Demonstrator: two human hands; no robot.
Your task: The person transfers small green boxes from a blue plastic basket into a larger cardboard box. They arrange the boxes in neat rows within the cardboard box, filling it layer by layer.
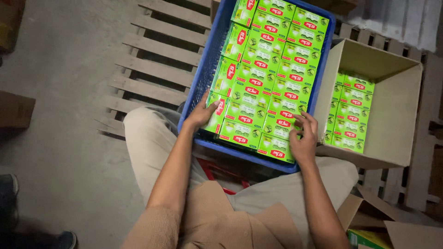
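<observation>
Dim, soft overhead light; sharp centre, dark shadowed edges, slight wide-angle distortion.

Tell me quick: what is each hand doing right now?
Left hand: open, fingers resting on a green box at the left edge of the blue crate.
Right hand: open, fingers spread on the green boxes near the crate's right side.
</observation>
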